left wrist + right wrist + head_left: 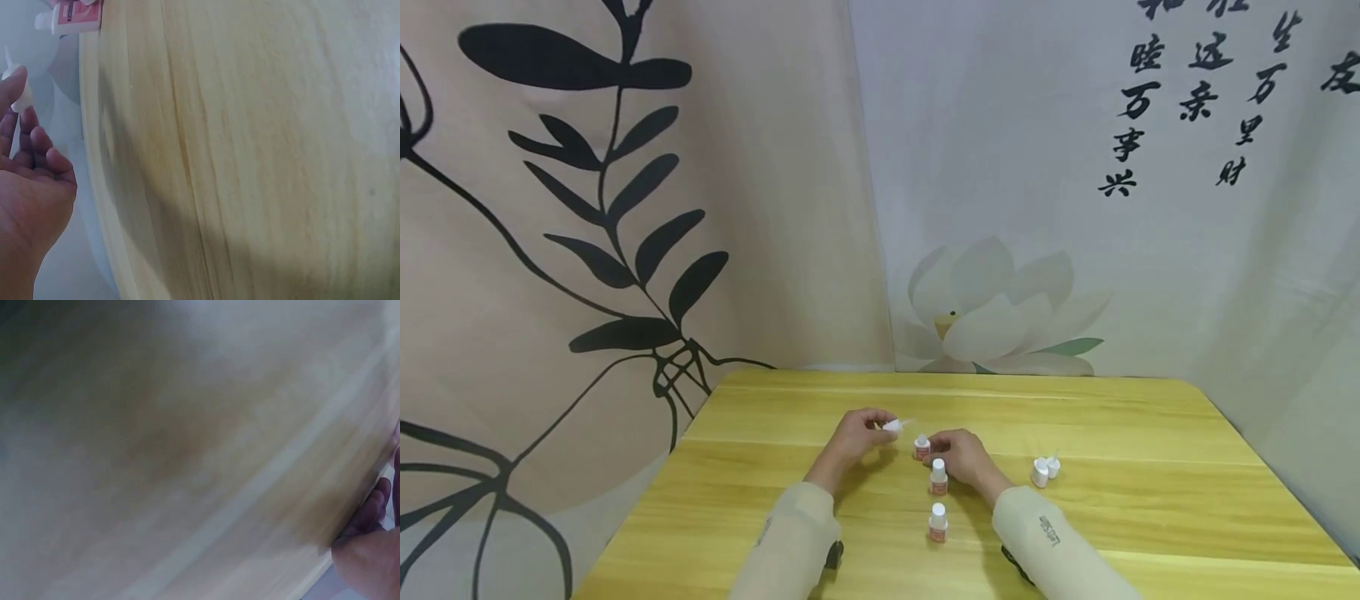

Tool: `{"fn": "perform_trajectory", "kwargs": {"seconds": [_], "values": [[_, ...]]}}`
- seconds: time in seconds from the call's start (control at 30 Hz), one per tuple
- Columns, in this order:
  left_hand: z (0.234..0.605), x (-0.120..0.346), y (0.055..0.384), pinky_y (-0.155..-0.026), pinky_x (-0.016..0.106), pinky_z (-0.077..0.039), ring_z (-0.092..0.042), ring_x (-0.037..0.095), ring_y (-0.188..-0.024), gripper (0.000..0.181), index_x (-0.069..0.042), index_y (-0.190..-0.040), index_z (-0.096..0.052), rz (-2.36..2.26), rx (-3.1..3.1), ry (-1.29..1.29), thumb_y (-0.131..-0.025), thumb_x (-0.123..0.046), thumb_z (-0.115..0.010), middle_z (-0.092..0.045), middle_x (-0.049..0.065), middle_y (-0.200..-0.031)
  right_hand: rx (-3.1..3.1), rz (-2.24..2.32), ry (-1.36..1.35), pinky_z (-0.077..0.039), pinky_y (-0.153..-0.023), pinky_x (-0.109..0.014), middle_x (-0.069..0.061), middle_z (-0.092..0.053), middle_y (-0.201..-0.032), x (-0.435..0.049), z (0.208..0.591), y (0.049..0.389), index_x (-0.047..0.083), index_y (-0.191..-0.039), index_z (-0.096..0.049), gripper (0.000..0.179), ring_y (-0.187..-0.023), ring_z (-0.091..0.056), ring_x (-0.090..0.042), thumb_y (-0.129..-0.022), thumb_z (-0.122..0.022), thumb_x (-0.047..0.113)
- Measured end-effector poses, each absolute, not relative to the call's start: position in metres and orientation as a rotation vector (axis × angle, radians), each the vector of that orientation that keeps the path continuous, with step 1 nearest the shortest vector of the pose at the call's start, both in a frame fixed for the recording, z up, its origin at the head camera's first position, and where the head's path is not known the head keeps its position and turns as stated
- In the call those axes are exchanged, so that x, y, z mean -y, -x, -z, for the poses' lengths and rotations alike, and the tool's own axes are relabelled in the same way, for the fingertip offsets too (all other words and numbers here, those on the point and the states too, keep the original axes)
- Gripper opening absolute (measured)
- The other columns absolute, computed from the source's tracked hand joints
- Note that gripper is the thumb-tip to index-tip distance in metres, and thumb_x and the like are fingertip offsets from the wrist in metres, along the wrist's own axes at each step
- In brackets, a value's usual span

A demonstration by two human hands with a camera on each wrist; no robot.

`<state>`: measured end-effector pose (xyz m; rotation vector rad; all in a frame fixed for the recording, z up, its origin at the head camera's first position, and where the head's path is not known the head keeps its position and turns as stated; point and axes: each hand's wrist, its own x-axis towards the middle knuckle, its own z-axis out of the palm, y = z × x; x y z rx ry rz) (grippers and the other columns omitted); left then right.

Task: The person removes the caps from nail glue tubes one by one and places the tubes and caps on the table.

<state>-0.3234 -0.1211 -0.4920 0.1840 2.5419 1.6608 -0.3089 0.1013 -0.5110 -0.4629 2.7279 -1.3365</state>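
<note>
My left hand (859, 437) pinches a small white cap with a thin pointed tip (892, 426) between thumb and fingers, held above the table. The left wrist view shows this white cap (22, 94) with its narrow tip upward. Beside it, my right hand (961, 457) grips a small white bottle with a red label (921, 450), which stands upright on the table. In the left wrist view the bottle's label (78, 15) and a bit of the right hand appear at the top. The right wrist view catches only part of the right hand (369, 544); its bottle is hardly visible there.
Two more red-labelled bottles stand nearer me in a row, one bottle (938, 478) close to the right hand and another bottle (937, 523) in front. Two white caps (1040, 472) sit together on the right of the wooden table (1150, 517). A printed curtain hangs behind.
</note>
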Motion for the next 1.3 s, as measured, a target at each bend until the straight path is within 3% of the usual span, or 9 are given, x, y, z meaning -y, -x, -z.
{"fn": "perform_trajectory", "kwargs": {"seconds": [0.37,0.7,1.3], "values": [[0.493,0.1175,0.3258,-0.078,0.034,-0.052,-0.057,0.019,-0.09,0.028,-0.005,-0.115,-0.07,-1.706,-2.516,-0.194,-0.091,-0.018,-0.074,-0.063,0.005,-0.099,-2.723,1.347,0.462,-0.051,-0.087,-0.046,-0.002,-0.072,-0.093,-0.1021,0.5129,0.3105,0.005,-0.102,-0.074,0.021,-0.092,-0.066,-0.022,-0.084,-0.079,0.015],[0.4939,0.1159,0.3267,-0.089,0.039,-0.052,-0.062,0.023,-0.103,0.03,-0.002,-0.12,-0.067,-1.734,-2.486,-0.199,-0.094,-0.017,-0.07,-0.068,0.009,-0.112,-2.696,1.37,0.417,-0.052,-0.086,-0.044,-0.001,-0.072,-0.093,-0.1008,0.5116,0.3101,0.006,-0.102,-0.075,0.02,-0.092,-0.065,-0.021,-0.084,-0.079,0.015],[0.491,0.1137,0.3248,-0.089,0.04,-0.051,-0.061,0.021,-0.099,0.029,-0.002,-0.116,-0.067,-1.785,-2.462,-0.194,-0.093,-0.019,-0.071,-0.068,0.006,-0.106,-2.678,1.383,0.415,-0.052,-0.085,-0.044,-0.001,-0.072,-0.093,-0.1019,0.5131,0.3095,0.005,-0.102,-0.074,0.02,-0.092,-0.065,-0.021,-0.085,-0.078,0.014]]}}
